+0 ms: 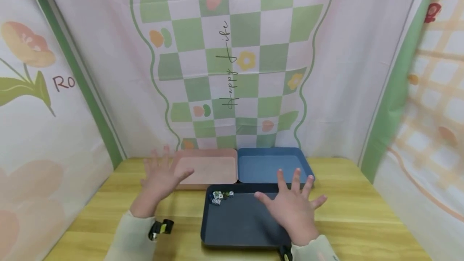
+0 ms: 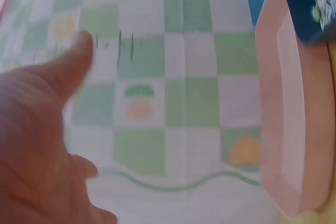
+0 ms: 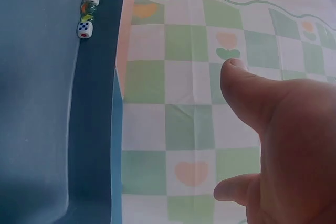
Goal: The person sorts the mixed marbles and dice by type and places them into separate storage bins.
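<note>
Your left grip [image 1: 159, 177] is spread wide and holds nothing near the pink tray [image 1: 208, 169]; your right grip [image 1: 293, 209], just as wide and bare, is above the dark tray [image 1: 243, 220] on the worktop [image 1: 351, 204]. The dice [image 3: 84, 29] and glass marbles [image 3: 88, 8] bunch in the dark tray's far left corner. For handling them, a narrow pinch on one piece at a time seems safest, as the marbles may roll.
</note>
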A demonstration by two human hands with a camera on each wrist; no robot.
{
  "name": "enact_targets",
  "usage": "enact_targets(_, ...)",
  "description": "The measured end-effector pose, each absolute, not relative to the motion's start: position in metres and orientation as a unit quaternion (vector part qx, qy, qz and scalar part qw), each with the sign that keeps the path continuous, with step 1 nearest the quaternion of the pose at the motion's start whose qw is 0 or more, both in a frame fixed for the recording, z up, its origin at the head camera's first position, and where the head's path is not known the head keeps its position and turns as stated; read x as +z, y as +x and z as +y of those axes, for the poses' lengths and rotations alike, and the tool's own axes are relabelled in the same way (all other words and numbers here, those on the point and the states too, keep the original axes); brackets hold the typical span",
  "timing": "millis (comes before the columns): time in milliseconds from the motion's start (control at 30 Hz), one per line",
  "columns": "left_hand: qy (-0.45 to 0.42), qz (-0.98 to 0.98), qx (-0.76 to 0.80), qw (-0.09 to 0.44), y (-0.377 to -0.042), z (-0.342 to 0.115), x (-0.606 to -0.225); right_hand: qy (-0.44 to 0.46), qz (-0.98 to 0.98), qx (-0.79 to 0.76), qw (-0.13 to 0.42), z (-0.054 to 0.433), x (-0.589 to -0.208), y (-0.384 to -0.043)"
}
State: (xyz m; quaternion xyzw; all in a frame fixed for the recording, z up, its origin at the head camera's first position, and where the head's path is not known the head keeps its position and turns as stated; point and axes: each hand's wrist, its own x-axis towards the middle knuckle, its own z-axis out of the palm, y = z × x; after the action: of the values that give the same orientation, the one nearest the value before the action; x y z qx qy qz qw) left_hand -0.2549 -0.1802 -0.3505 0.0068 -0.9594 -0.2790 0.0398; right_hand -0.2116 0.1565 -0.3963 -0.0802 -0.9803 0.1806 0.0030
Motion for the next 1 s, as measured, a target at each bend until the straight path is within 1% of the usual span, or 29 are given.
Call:
enact_targets(100,-0.014,-0.932,-0.36,0.033,-0.265,-0.204,-0.356,-0.081,-0.98,0.182,0.003,0.159,-0.396,-0.211)
enact_targets(200,-0.016,-0.898,-0.44,0.017,-0.275,-0.225,-0.368,-0.082,-0.98,0.182,0.001,0.16,-0.396,-0.211)
enact_targets(367,-0.005,-0.874,-0.486,-0.008,-0.288,-0.25,-0.398,-0.078,-0.98,0.183,0.003,0.163,-0.398,-0.21)
enact_targets(533,0.011,-0.874,-0.485,-0.031,-0.301,-0.264,-0.435,-0.075,-0.979,0.187,0.002,0.165,-0.397,-0.211)
enact_targets(667,0.021,-0.873,-0.485,-0.043,-0.311,-0.272,-0.455,-0.079,-0.979,0.188,-0.003,0.167,-0.396,-0.211)
enact_targets(900,0.026,-0.888,-0.455,-0.053,-0.319,-0.281,-0.471,-0.081,-0.978,0.19,-0.012,0.169,-0.395,-0.21)
enact_targets(1000,0.02,-0.903,-0.427,-0.05,-0.322,-0.28,-0.474,-0.079,-0.978,0.19,-0.011,0.169,-0.396,-0.209)
